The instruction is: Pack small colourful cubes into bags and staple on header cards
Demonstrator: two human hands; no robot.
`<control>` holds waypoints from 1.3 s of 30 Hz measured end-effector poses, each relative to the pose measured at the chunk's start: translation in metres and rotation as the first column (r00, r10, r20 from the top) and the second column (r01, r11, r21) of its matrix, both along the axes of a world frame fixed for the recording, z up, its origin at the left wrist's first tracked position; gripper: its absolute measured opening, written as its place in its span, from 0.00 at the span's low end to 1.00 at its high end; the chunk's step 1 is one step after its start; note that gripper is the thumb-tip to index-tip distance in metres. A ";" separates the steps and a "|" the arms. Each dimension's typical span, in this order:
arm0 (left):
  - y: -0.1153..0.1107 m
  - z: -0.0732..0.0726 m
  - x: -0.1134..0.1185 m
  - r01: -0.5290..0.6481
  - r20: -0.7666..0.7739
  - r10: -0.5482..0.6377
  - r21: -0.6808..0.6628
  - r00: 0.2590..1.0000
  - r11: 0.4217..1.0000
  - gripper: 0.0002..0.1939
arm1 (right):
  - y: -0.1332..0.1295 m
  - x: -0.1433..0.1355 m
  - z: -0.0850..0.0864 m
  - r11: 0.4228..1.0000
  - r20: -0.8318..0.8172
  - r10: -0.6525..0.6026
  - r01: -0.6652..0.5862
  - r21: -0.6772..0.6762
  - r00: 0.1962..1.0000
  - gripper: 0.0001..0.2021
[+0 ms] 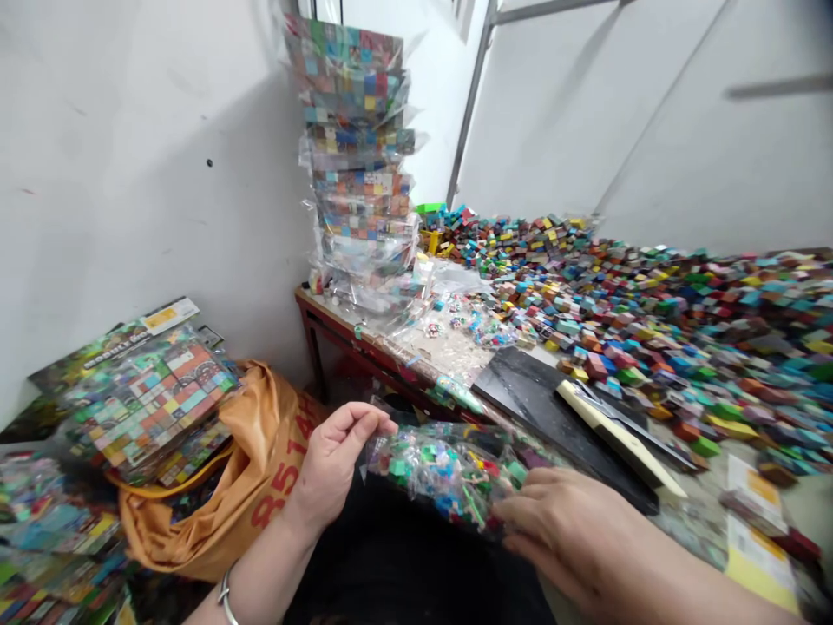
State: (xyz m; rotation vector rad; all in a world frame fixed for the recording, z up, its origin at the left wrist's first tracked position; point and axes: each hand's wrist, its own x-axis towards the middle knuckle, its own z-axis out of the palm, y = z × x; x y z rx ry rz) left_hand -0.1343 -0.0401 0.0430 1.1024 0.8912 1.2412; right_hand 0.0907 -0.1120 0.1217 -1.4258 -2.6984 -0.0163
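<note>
OK, L hand (329, 464) pinching near edge/corner of clear plastic bag (455, 477) w/ mixed bright small pcs (426, 460); R hand (573, 521) gripping its right end, fingers curled. Bag btwn hands, over dark-clad lap (416, 569). Just right of & beyond grip: black board (514, 382), cream bar (618, 441) on it. Farther right: big block pile (651, 304). Well beyond grip: tall stack of bagged blocks (357, 130). Left of grip: orange sack (175, 547).

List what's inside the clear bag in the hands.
The clear bag holds small green, blue, white and red pieces. The right hand covers part of it; anything beneath the top pieces is hidden.
</note>
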 end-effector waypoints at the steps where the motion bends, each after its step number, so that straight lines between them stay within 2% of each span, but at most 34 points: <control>1: 0.000 0.000 0.000 0.000 0.004 0.000 0.001 1.000 1.000 0.09 | 0.000 0.000 0.000 0.998 0.018 0.025 -0.024 -0.050 1.000 0.13; 3: 0.002 0.001 -0.001 0.008 0.003 -0.008 -0.001 1.000 1.000 0.09 | 0.002 -0.001 0.003 0.992 0.037 0.065 -0.061 -0.109 0.997 0.14; 4: 0.003 0.002 -0.001 0.016 -0.002 -0.016 0.000 1.000 1.000 0.09 | 0.003 -0.001 0.005 0.993 0.034 0.069 -0.065 -0.096 0.997 0.14; 6: 0.005 0.004 -0.002 0.034 -0.021 -0.033 0.009 0.999 0.999 0.09 | 0.006 -0.001 0.010 0.999 0.023 0.039 -0.039 -0.001 0.999 0.11; 9: 0.008 0.006 -0.002 0.061 -0.049 -0.060 0.034 0.997 0.998 0.09 | 0.012 0.002 0.014 0.983 0.013 -0.073 0.070 0.171 0.997 0.07; 13: 0.010 0.006 -0.003 0.124 -0.056 -0.121 0.044 0.991 0.991 0.09 | 0.022 0.008 0.012 0.973 -0.028 -0.061 0.065 0.221 0.998 0.07; 15: 0.010 0.006 -0.004 0.148 -0.046 -0.146 0.043 0.988 0.988 0.09 | 0.026 0.012 0.010 0.987 -0.026 -0.040 0.043 0.154 0.999 0.08; 17: 0.009 0.006 -0.006 0.156 -0.017 -0.155 0.028 0.988 0.987 0.09 | 0.031 0.016 0.007 0.999 -0.027 -0.025 0.026 0.026 0.999 0.10; 20: 0.009 0.003 -0.008 0.142 0.037 -0.142 -0.009 0.989 0.990 0.08 | 0.035 0.020 0.006 0.989 -0.083 0.006 -0.018 -0.145 0.997 0.14; 23: 0.015 0.002 -0.009 0.130 0.036 -0.131 0.031 0.991 0.991 0.10 | 0.038 0.023 0.008 0.983 -0.137 0.001 -0.026 -0.181 0.991 0.14; 25: 0.022 0.008 -0.009 0.145 0.010 -0.148 0.155 0.989 0.977 0.16 | 0.041 0.024 0.012 0.984 -0.157 -0.020 -0.008 -0.178 0.987 0.15; 27: 0.030 0.022 -0.007 0.145 -0.088 -0.121 0.352 0.989 0.925 0.33 | 0.043 0.023 0.014 0.984 -0.167 -0.039 0.009 -0.179 0.985 0.15; 28: 0.033 0.031 -0.005 0.149 -0.180 -0.072 0.463 0.981 0.874 0.41 | 0.044 0.022 0.015 0.984 -0.172 -0.046 0.015 -0.176 0.984 0.15; 30: 0.038 0.053 0.000 0.219 -0.398 0.088 0.661 0.913 0.717 0.51 | 0.045 0.021 0.016 0.986 -0.180 -0.045 0.014 -0.167 0.983 0.15; 32: 0.041 0.072 0.009 0.412 -0.581 0.213 0.748 0.786 0.520 0.50 | 0.046 0.020 0.015 0.986 -0.180 -0.031 0.001 -0.166 0.983 0.15; 34: 0.043 0.083 0.020 0.606 -0.709 0.251 0.699 0.659 0.380 0.42 | 0.048 0.019 0.012 0.985 -0.180 -0.011 -0.020 -0.169 0.984 0.14; 35: 0.044 0.084 0.025 0.673 -0.755 0.247 0.654 0.608 0.345 0.37 | 0.048 0.020 0.011 0.985 -0.180 -0.001 -0.030 -0.170 0.984 0.14; 36: 0.045 0.084 0.029 0.721 -0.794 0.233 0.608 0.562 0.333 0.32 | 0.049 0.021 0.010 0.985 -0.180 -0.002 -0.030 -0.172 0.984 0.14; 39: 0.046 0.076 0.037 0.774 -0.858 0.176 0.511 0.482 0.374 0.18 | 0.049 0.023 0.007 0.980 -0.175 -0.052 0.016 -0.201 0.983 0.14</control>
